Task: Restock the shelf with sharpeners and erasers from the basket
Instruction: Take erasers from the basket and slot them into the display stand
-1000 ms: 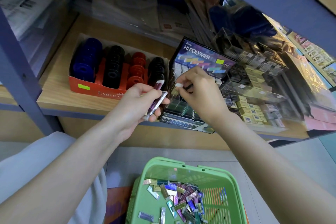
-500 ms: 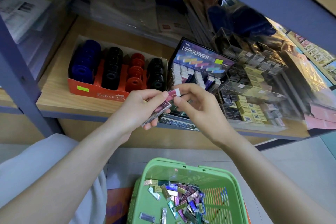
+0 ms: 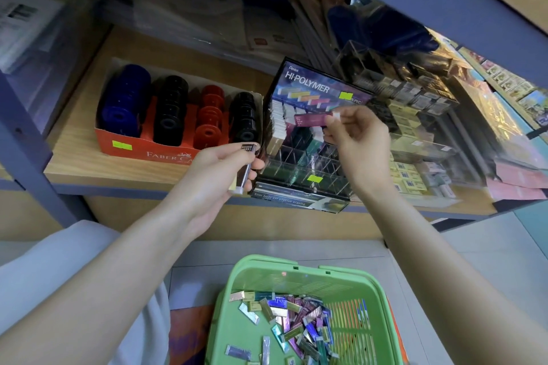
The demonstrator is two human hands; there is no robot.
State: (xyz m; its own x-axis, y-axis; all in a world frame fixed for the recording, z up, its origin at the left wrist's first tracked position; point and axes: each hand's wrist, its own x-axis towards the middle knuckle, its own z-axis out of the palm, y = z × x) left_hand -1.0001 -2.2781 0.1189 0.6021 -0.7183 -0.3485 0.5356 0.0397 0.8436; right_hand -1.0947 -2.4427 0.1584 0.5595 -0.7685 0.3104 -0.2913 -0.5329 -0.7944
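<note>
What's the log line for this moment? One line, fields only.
step: stocking erasers | right hand: pinches maroon eraser at display case | left hand: holds spare erasers | basket: loose erasers inside

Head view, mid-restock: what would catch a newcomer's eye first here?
The right hand pinches a maroon eraser in front of the black Hi-Polymer display case on the shelf, while the left hand holds a slim silver eraser beside it. On the floor below, the green basket holds a heap of foil-wrapped erasers. An orange tray of sharpeners sits further left on the shelf.
</note>
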